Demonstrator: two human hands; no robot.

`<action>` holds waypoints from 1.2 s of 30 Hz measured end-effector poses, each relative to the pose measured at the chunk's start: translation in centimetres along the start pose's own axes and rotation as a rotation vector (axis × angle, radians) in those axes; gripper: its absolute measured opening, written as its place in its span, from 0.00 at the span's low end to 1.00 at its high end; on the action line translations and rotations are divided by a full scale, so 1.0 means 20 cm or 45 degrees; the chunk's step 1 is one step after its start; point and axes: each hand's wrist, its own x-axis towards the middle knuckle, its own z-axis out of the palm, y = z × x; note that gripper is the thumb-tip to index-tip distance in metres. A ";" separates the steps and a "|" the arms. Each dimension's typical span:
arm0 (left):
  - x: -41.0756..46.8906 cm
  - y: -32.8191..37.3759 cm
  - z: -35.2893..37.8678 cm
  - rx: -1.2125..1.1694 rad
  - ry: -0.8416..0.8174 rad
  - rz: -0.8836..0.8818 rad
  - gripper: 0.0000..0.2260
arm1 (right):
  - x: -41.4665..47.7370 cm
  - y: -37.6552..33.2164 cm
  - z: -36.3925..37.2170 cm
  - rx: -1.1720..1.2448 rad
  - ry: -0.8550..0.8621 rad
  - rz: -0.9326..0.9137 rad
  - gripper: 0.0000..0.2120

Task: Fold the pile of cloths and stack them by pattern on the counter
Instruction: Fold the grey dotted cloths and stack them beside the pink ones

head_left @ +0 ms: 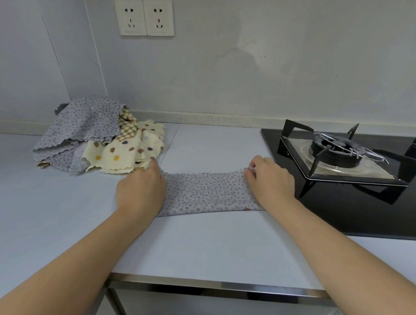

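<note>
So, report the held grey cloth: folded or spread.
Folded: grey cloth forms a narrow strip between left hand and right hand.

The pale counter (207, 242) runs along the wall, a steel strip on its front edge. Near the middle a grey dotted cloth (204, 194) lies flat as a long band. Back left, close to the wall, sits a rumpled pile of cloths (96, 137) — grey dotted on top, cream spotted and checked beneath. On the right lies a black gas hob (351, 212), just beside the band's end

A home kitchen: gas hob (343, 154) set in a pale counter (207, 242), 2 wall sockets (145, 17)
</note>
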 end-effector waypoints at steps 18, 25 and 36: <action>-0.06 0.05 -0.06 -0.098 -0.312 0.442 0.35 | -0.04 0.01 -0.04 0.010 -0.312 -0.183 0.23; -0.04 -0.04 -0.07 -0.553 0.048 0.477 0.04 | -0.06 -0.05 -0.01 0.316 -0.249 -0.414 0.14; -0.04 -0.07 -0.07 -0.622 -0.368 0.916 0.15 | -0.05 -0.01 0.01 0.393 -0.402 -0.449 0.30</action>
